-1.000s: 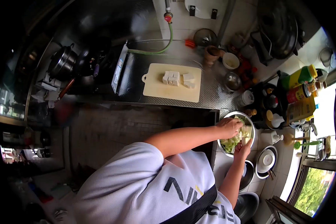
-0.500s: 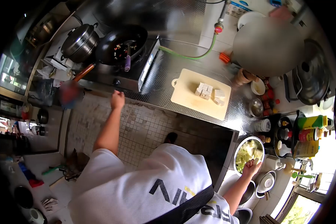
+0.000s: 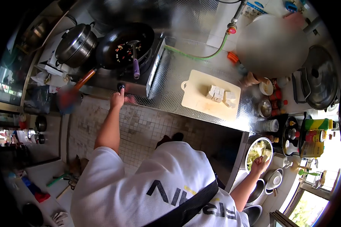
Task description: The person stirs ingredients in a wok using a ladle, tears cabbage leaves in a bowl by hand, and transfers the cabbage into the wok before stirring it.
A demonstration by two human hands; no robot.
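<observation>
My left hand [image 3: 118,99] reaches the stove's front panel, its fingers closed at the dark stove knob [image 3: 121,86]. Above it sits a black wok [image 3: 113,36] with small red and pale bits inside and a purple-handled spatula [image 3: 136,66] resting in it. Over on the right, my right hand [image 3: 258,166] is at the lower edge of a metal bowl [image 3: 248,159] of chopped cabbage [image 3: 255,150]. Its fingers are closed around what looks like a pale cabbage piece [image 3: 267,154], partly hidden by them. Between my hands, cut tofu [image 3: 217,94] lies on a cream cutting board [image 3: 195,101].
A lidded steamer pot [image 3: 76,45] stands left of the wok, whose wooden handle [image 3: 85,78] juts toward me. A green hose [image 3: 204,58] crosses the steel counter [image 3: 170,87]. Bottles [image 3: 317,124] and small bowls [image 3: 266,87] crowd the right side.
My left hand has moved up to the stove knob from just beside the counter front. My right hand stays at the cabbage bowl. The view has shifted slightly.
</observation>
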